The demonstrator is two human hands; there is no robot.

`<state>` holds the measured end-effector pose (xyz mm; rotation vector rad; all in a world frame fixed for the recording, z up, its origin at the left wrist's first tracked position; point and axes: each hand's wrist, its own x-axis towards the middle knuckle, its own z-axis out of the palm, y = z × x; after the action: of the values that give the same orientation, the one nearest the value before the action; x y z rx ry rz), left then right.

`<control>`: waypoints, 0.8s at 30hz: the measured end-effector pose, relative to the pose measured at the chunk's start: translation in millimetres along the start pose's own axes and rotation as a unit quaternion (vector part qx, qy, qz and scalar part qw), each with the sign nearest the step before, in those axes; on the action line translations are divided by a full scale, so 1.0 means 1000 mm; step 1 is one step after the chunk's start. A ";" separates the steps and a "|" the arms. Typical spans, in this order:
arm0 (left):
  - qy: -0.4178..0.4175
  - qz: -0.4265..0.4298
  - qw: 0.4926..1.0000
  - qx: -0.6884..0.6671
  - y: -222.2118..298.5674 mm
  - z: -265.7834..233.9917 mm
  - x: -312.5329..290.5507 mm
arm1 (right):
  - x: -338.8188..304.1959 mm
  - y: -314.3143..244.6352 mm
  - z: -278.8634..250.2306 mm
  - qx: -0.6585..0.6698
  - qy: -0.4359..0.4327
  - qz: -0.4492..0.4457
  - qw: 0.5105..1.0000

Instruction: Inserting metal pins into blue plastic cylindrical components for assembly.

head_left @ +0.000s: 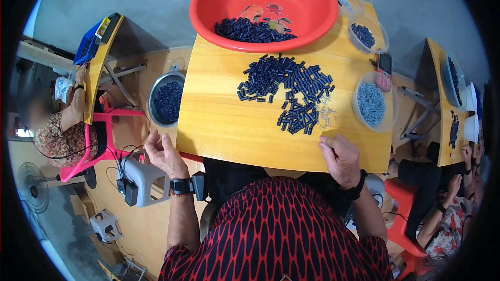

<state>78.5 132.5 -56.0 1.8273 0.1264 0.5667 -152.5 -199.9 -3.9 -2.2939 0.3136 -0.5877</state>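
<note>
My left hand [165,155] hangs just off the near left corner of the yellow table [224,130], fingers apart, with nothing visible in it. Over the near right edge, my right hand [342,160] is closed, thumb and finger pinched; whatever they hold is too small to make out. Beyond it lie a few small pale pieces [326,113], against a loose pile of short dark blue tubes [302,91]. To the right stands a clear round tub [395,108] of small grey-blue pieces [371,105].
A red basin [307,7] partly filled with dark tubes stands at the far side. Farther right are a clear tub of dark tubes [363,36] and a phone [384,67]. Left of the table, a metal bowl [152,101] holds more tubes. Other people sit at tables on both sides.
</note>
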 end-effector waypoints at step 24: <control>-0.422 0.330 0.837 0.117 0.102 0.122 -0.072 | 0.019 0.018 -0.011 -0.039 0.030 0.024 0.999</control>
<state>49.7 -34.1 -11.3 2.1924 -1.1129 0.1473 -142.2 -226.4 -4.3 -2.3395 0.4264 -0.6305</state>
